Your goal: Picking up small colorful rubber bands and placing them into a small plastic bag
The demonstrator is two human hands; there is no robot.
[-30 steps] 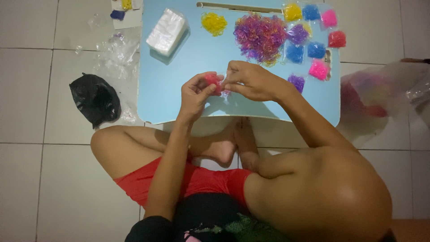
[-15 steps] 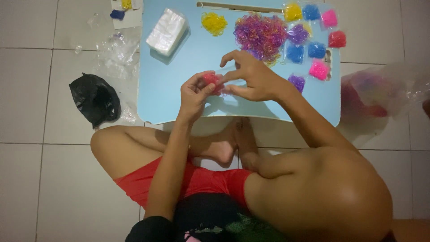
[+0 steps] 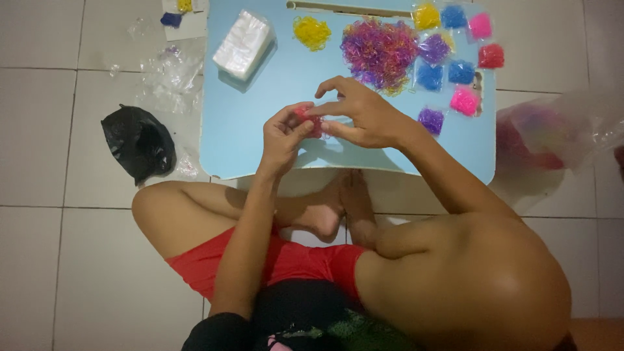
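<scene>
A red bundle (image 3: 309, 121) is pinched between both hands above the near middle of the blue table (image 3: 260, 130). The left hand (image 3: 283, 140) is curled around it from below, thumb and fingers closed on it. The right hand (image 3: 357, 117) is closed on its right end, index finger raised. Bare table is left toward the near left corner. A mixed pile (image 3: 379, 52) and small filled bags (image 3: 461, 71) are crowded along the far right edge, a clear stack (image 3: 242, 44) at the far left.
</scene>
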